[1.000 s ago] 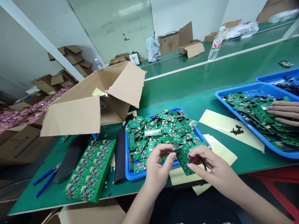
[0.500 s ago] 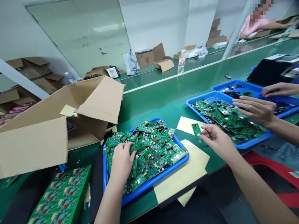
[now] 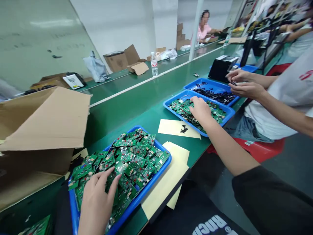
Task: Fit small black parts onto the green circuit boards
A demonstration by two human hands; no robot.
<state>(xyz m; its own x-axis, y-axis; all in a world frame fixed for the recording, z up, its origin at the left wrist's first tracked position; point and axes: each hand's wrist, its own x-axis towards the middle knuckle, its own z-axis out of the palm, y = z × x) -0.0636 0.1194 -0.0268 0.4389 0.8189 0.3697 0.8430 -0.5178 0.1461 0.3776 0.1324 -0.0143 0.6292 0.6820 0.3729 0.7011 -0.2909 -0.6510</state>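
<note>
My left hand (image 3: 97, 197) rests over the near blue tray (image 3: 160, 168), which is heaped with small green circuit boards (image 3: 133, 153). Its thumb and fingers are apart, touching the boards, and nothing is gripped in it. My right hand (image 3: 201, 109) is stretched out over a second blue tray (image 3: 168, 103) of green circuit boards (image 3: 216, 112). Thumb and fingers are spread there, and I see no board held in them. Between the trays, a pale yellow sheet (image 3: 168, 126) bears a little pile of small black parts (image 3: 184, 129).
A large open cardboard box (image 3: 49, 120) stands at the left. Beyond my right hand is a blue tray of black parts (image 3: 217, 97). A co-worker's hands (image 3: 244, 85) hold something small near it. A water bottle (image 3: 154, 65) stands at the back; more yellow paper (image 3: 166, 179) lies in front.
The view has swung right. My right hand has carried a circuit board from above the paper to the far tray and let go of it. The co-worker's hands have drawn back from the trays.
</note>
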